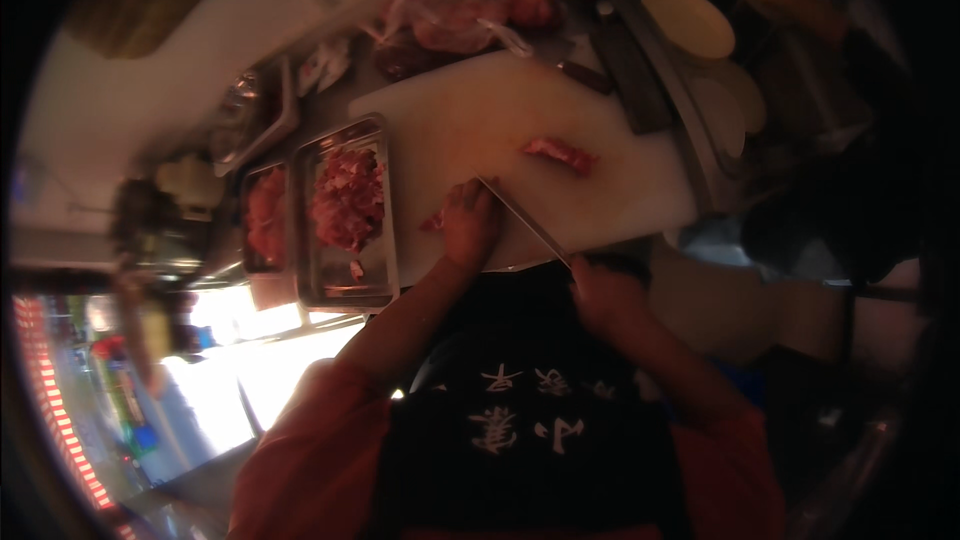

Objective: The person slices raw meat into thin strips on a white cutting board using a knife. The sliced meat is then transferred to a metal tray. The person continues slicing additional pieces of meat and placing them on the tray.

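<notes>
My right hand (609,294) grips the handle of a kitchen knife (525,219). Its long blade slants across the near part of a white cutting board (465,120), the tip beside my left fingertips. My left hand (472,221) rests palm down over a piece of raw meat (433,223); only the meat's left end shows, the rest lies hidden under the fingers. Farther right on the board is a strip of raw meat (559,154), touched by neither hand. Left of my left hand, a steel tray (375,289) holds a heap of cut raw meat (346,199).
A second tray of meat (266,219) adjoins on the left. Beyond the board lies meat in clear plastic (450,19). A dark broad blade (634,79) and a dark handle (585,77) lie at the board's far right, near a pale round lid or dish (688,21).
</notes>
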Demonstrator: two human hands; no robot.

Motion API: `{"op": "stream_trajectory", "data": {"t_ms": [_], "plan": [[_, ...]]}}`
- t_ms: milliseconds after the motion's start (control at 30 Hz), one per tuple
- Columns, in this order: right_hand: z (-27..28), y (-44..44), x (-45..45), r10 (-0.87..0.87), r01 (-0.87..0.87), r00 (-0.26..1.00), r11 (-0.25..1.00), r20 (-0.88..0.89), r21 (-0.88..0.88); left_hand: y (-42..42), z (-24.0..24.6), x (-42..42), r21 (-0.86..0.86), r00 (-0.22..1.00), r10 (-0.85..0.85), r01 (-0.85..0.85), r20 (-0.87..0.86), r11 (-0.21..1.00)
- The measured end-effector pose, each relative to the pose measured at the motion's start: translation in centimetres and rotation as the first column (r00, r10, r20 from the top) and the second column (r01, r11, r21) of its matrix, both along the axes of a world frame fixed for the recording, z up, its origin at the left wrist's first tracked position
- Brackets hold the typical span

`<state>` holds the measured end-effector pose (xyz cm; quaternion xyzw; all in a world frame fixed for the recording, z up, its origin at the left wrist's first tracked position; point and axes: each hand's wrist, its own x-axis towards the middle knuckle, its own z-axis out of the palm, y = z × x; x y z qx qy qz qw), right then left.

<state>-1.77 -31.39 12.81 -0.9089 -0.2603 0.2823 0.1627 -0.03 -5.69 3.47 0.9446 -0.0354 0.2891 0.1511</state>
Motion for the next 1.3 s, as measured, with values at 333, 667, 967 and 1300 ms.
{"op": "stream_trajectory", "data": {"t_ms": [333, 667, 967, 1300], "plan": [[-2.7, 6.2, 4.7, 0.028, -0.053, 0.993, 0.975, 0.114, 0.218, 0.5, -0.8, 0.1, 0.004, 1.000, -0.012, 0.012, 0.017, 1.000], [-2.9, 4.1, 2.8, 0.056, -0.091, 0.984, 0.975, 0.170, 0.202, -0.2, 0.3, -0.2, 0.004, 0.999, -0.011, 0.010, 0.037, 1.000], [1.5, 4.8, 3.8, 0.084, -0.084, 0.996, 0.996, -0.027, 0.005, 0.5, -0.9, -0.5, 0.010, 1.000, 0.018, -0.018, -0.002, 1.000], [-4.2, 7.5, 5.7, 0.022, -0.037, 0.998, 0.961, 0.058, 0.273, 0.1, 0.3, 0.2, -0.062, 0.999, -0.016, 0.018, 0.034, 0.998]]}}
